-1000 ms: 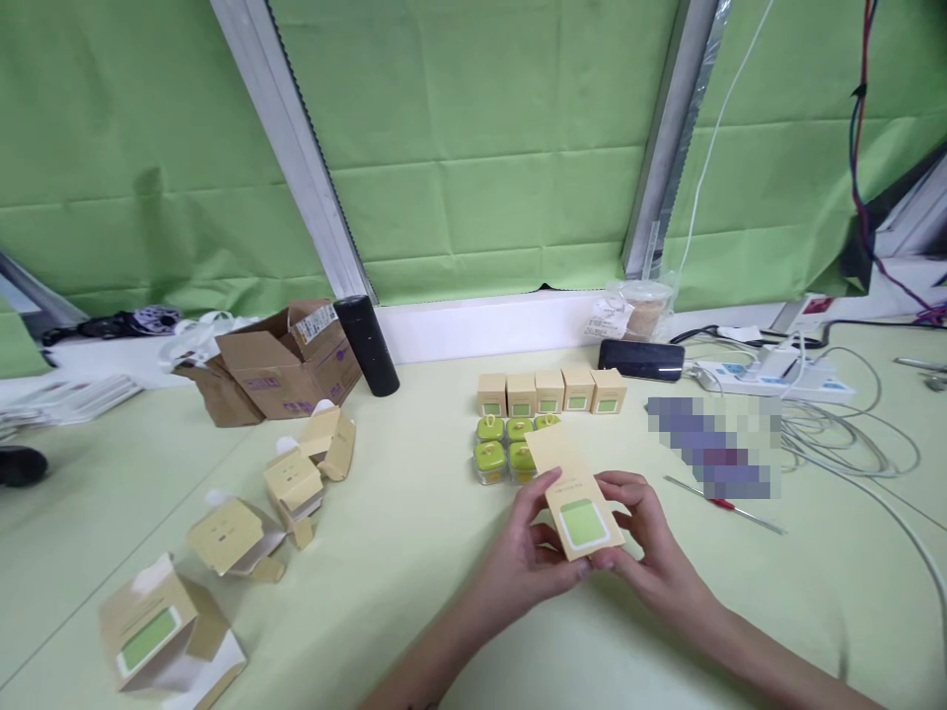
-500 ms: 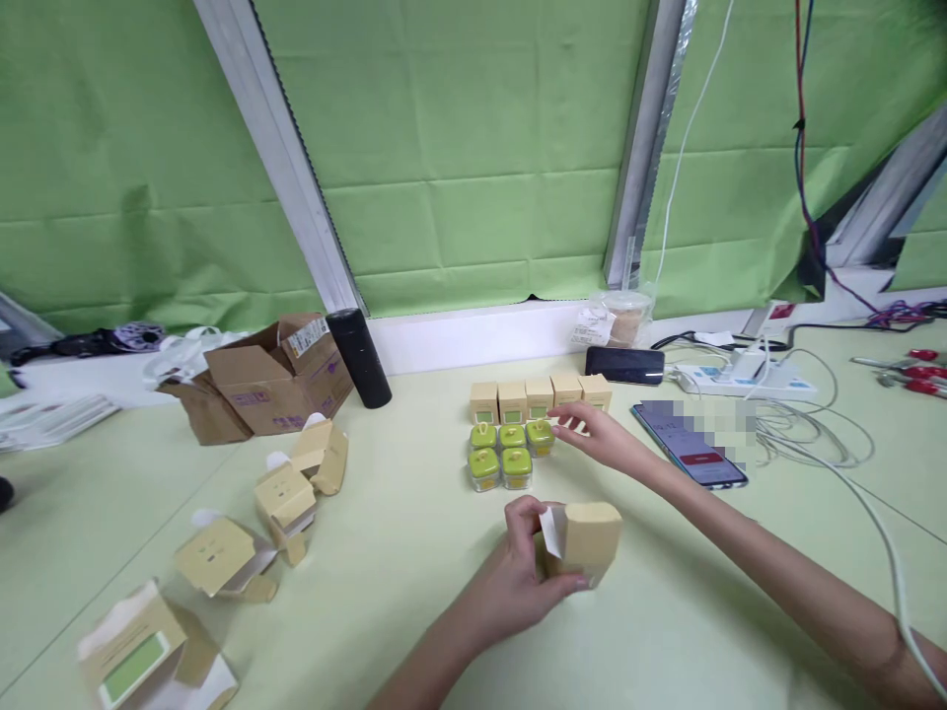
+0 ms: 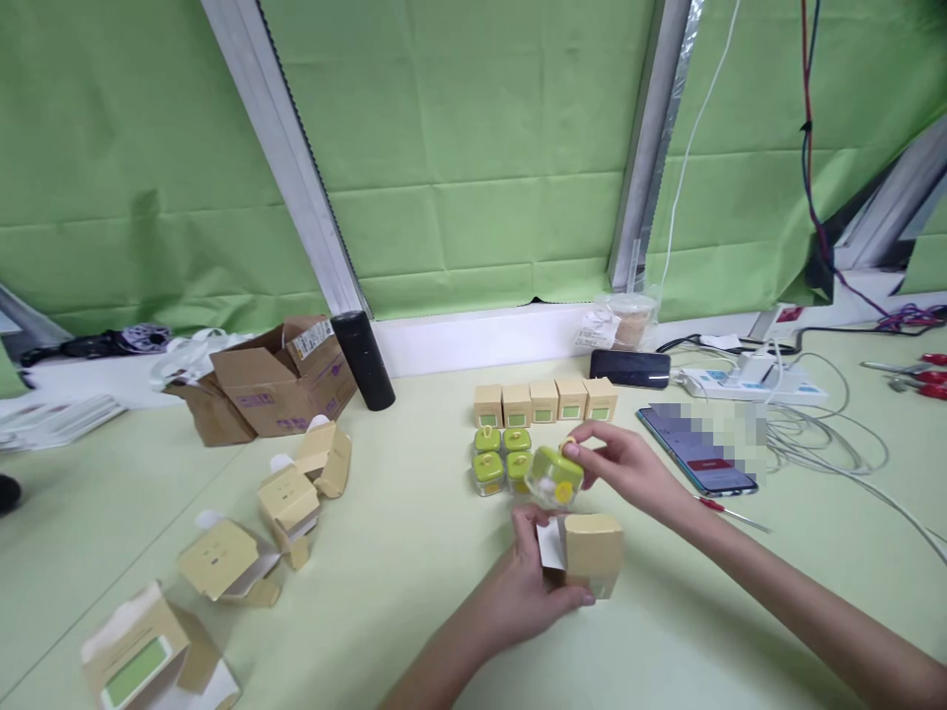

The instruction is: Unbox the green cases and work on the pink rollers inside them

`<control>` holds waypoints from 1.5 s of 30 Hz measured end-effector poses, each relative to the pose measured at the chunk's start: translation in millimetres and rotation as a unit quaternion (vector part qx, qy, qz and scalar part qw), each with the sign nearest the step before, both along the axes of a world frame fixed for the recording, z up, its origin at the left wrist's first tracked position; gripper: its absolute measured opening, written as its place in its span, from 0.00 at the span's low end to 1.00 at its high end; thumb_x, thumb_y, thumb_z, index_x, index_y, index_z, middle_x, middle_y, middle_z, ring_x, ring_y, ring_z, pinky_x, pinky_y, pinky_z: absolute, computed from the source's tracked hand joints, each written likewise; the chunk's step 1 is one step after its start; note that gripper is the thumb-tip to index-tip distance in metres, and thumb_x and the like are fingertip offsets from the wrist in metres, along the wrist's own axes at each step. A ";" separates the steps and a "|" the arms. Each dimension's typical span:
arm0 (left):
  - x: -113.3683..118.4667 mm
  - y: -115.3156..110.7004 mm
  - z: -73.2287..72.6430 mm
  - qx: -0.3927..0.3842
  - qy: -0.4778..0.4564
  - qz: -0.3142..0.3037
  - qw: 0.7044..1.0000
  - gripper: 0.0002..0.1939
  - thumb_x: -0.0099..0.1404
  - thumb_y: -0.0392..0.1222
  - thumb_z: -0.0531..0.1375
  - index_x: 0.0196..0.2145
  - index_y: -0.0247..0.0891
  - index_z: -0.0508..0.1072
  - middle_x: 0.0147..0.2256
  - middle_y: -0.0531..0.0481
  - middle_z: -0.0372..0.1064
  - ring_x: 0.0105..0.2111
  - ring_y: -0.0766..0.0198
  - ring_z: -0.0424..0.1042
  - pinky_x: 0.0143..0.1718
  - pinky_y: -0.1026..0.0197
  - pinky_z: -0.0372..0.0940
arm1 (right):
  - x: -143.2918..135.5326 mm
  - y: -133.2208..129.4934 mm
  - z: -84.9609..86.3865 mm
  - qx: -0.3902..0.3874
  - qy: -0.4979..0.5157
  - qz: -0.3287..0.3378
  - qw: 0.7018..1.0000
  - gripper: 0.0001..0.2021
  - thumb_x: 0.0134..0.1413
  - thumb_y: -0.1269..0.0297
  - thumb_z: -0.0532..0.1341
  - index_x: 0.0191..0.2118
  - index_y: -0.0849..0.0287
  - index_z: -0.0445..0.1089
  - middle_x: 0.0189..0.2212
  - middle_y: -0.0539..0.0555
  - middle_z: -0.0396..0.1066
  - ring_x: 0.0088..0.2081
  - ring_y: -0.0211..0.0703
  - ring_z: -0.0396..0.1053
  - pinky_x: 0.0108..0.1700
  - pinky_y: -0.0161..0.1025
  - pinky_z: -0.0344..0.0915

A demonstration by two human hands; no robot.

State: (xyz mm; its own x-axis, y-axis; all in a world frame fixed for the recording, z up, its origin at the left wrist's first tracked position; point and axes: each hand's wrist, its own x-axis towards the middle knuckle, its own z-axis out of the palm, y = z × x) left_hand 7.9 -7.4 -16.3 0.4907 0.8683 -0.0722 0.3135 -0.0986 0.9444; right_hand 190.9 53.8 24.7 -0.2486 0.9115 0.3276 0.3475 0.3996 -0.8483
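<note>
Ok, head view: 5 closed cartons (image 3: 544,404) in a row, 4 green-lidded jars (image 3: 487,471) in 2x2 on table (image 3: 414,552) just in front, 4 opened cartons (image 3: 220,557) at L, 2 phones (image 3: 628,369) at R. R hand (image 3: 625,463) pinches 1 more, the lifted jar (image 3: 553,481), by its lid loop; jar's below + L of fingertips, tilted. L hand (image 3: 522,582) grips 1 flap-open carton (image 3: 594,552), thumb low on near side, fingers at L; jar's just beyond.
</note>
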 end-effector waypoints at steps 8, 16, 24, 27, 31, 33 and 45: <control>0.4 0.7 -0.3 0.000 0.035 0.000 0.999 0.26 0.54 0.41 0.62 0.41 0.42 0.46 0.43 0.46 0.62 0.40 0.57 0.67 0.39 0.56 0.60 | 21.3 -30.4 3.9 -0.027 -0.028 0.063 0.997 0.11 0.59 0.54 0.55 0.32 0.55 0.68 0.34 0.54 0.67 0.32 0.41 0.68 0.26 0.36 0.68; -1.2 4.7 -21.2 0.120 -0.006 -0.039 0.992 0.33 0.55 0.37 0.64 0.48 0.43 0.45 0.52 0.40 0.57 0.48 0.56 0.65 0.45 0.54 0.62 | 27.7 -34.7 7.9 0.009 -0.211 0.169 0.963 0.07 0.57 0.69 0.56 0.31 0.56 0.72 0.31 0.52 0.69 0.29 0.39 0.68 0.30 0.36 0.63; -4.5 10.0 -15.8 0.181 0.060 -0.101 0.977 0.34 0.58 0.43 0.63 0.58 0.46 0.52 0.60 0.40 0.51 0.59 0.50 0.54 0.57 0.47 0.54 | 29.5 -35.7 7.2 -0.107 -0.145 0.173 0.968 0.08 0.53 0.65 0.60 0.39 0.54 0.63 0.38 0.50 0.63 0.30 0.36 0.65 0.34 0.34 0.62; -4.8 9.4 -4.3 0.176 0.067 -0.109 0.976 0.31 0.58 0.46 0.63 0.57 0.44 0.56 0.57 0.41 0.55 0.58 0.51 0.56 0.56 0.50 0.56 | 24.7 -37.5 0.6 -0.113 -0.122 0.147 0.975 0.09 0.50 0.68 0.61 0.34 0.55 0.58 0.30 0.47 0.60 0.29 0.36 0.60 0.31 0.33 0.59; -4.9 4.4 -1.9 0.153 0.053 -0.084 0.983 0.28 0.61 0.46 0.59 0.56 0.42 0.55 0.54 0.41 0.59 0.53 0.53 0.61 0.53 0.51 0.59 | 17.5 -37.2 -5.3 -0.098 -0.144 0.156 0.972 0.06 0.51 0.70 0.58 0.28 0.56 0.59 0.28 0.48 0.61 0.29 0.38 0.59 0.31 0.34 0.57; -5.1 2.4 -5.1 0.126 0.051 -0.052 0.989 0.30 0.63 0.46 0.56 0.58 0.40 0.48 0.54 0.39 0.59 0.52 0.53 0.63 0.52 0.49 0.59 | 19.9 -35.7 -5.0 -0.118 -0.113 0.162 0.973 0.04 0.58 0.66 0.53 0.33 0.56 0.63 0.32 0.51 0.66 0.34 0.41 0.63 0.35 0.36 0.60; -3.7 1.9 -4.5 0.074 0.035 -0.042 0.996 0.37 0.60 0.49 0.58 0.59 0.40 0.40 0.56 0.37 0.58 0.54 0.52 0.62 0.53 0.48 0.58 | 16.9 -20.9 -23.8 -0.108 -0.024 0.106 0.988 0.15 0.56 0.51 0.57 0.33 0.56 0.73 0.32 0.53 0.64 0.34 0.43 0.65 0.34 0.38 0.62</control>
State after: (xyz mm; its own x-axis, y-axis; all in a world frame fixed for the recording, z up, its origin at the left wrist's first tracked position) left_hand 4.2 -5.4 -20.8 0.5606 0.8279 0.0174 0.3631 -0.2647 0.8933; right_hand 207.8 32.9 0.9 -0.4523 0.8845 0.1143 0.3177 0.2796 -0.9060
